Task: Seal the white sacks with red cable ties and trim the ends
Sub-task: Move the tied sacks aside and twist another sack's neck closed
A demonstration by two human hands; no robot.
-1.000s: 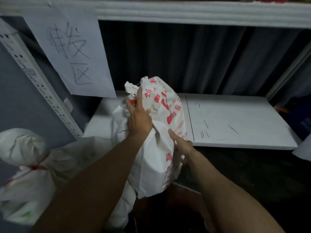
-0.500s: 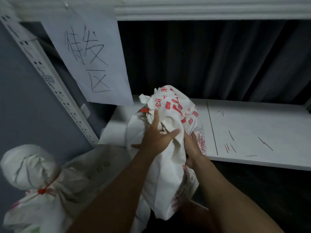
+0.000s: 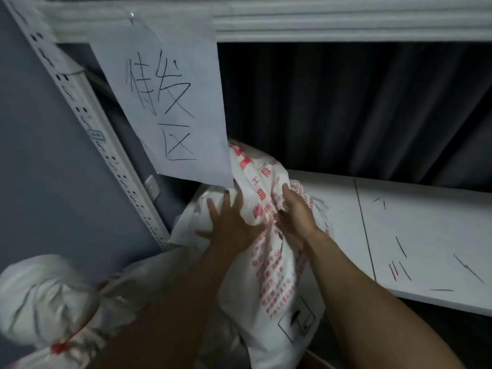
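At the lower left lies a tied white sack, its bunched top rounded toward the left and cinched by a red cable tie. Its body runs right, under the left forearm. Above it a perforated shelf upright slants up to the left against a grey wall. A paper sign with handwritten black characters hangs from the upper shelf beam.

The printed white sack, covered in red lettering, has its long axis running steeply from the lower right up to the upper left. Its upper end rests over the left end of the shelf board and goes behind the sign's lower corner, so the neck is hidden. Its lower end hangs below the board's front edge.

The left hand lies flat on the sack's left side, fingers spread and straight, pressing the fabric. Just right of it, the right hand grasps a bunched fold of the sack between thumb and fingers.

Farther right the board is bare white, marked with thin dark scratches and a seam line. Behind it hangs a dark pleated curtain.
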